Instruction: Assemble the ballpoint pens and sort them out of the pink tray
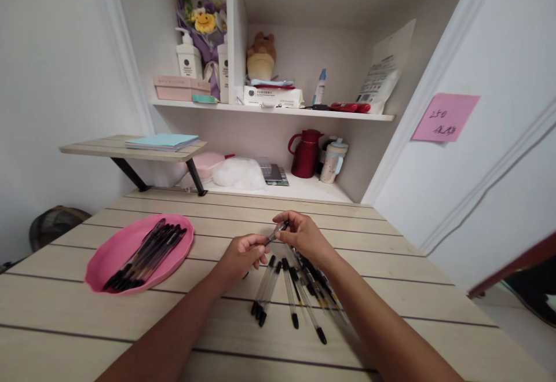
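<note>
Between my two hands, above the table, is a clear-barrelled pen [272, 236] with a black end. My left hand [245, 254] pinches its lower left end. My right hand [303, 236] grips the upper right end with thumb and fingers. Below them several clear pens with black ends [266, 289] lie fanned out on the wood, partly hidden under my right forearm. To the left, a pink scalloped tray [98, 260] holds a bundle of black pens [150, 254] lying side by side.
A small raised shelf [95, 146] on black legs bears blue paper [163, 141] at the left. Behind the table, a red jug [306, 153], a cup with a handle [333, 162] and a white plastic bag [238, 173] stand in the cabinet. A pink note [446, 117] hangs on the right wall.
</note>
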Demonstrator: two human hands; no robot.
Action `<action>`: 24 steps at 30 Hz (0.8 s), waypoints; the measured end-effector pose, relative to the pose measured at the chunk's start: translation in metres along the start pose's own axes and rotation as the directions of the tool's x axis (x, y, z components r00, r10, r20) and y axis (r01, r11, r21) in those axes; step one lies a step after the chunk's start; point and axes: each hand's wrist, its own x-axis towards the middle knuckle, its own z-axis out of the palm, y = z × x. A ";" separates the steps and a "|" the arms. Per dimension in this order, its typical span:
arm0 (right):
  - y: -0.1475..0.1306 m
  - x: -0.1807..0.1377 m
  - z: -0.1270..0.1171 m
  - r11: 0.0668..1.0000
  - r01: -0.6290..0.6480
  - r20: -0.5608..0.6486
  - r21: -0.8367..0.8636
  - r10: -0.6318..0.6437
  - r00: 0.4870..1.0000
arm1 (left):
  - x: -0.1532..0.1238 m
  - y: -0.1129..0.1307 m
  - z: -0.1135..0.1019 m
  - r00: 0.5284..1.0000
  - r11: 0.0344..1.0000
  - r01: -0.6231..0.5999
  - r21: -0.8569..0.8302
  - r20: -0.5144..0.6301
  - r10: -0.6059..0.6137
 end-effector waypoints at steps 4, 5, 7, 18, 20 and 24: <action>-0.005 -0.004 0.004 0.996 -0.021 0.039 0.083 0.018 0.999 | -0.001 0.002 0.001 0.998 1.000 0.006 -0.018 0.055 -0.005; -0.006 -0.004 0.005 0.992 -0.021 0.045 0.124 0.015 0.999 | -0.001 0.002 0.000 0.998 1.000 0.014 -0.026 0.055 -0.012; -0.008 -0.005 0.005 0.976 -0.023 0.054 0.218 0.012 0.998 | -0.002 0.003 0.000 0.998 0.998 0.024 -0.063 0.058 -0.020; -0.005 -0.005 0.015 0.963 -0.038 -0.014 0.268 0.043 0.999 | -0.005 0.004 0.004 0.992 0.962 0.052 -0.267 0.122 -0.020; -0.003 -0.005 0.017 0.961 -0.026 -0.026 0.274 0.035 0.999 | -0.004 0.003 0.004 0.994 0.964 0.043 -0.262 0.104 -0.017; -0.001 -0.007 0.021 0.960 -0.007 -0.060 0.281 0.025 0.998 | -0.005 0.003 0.004 0.999 0.978 0.016 -0.210 0.046 -0.007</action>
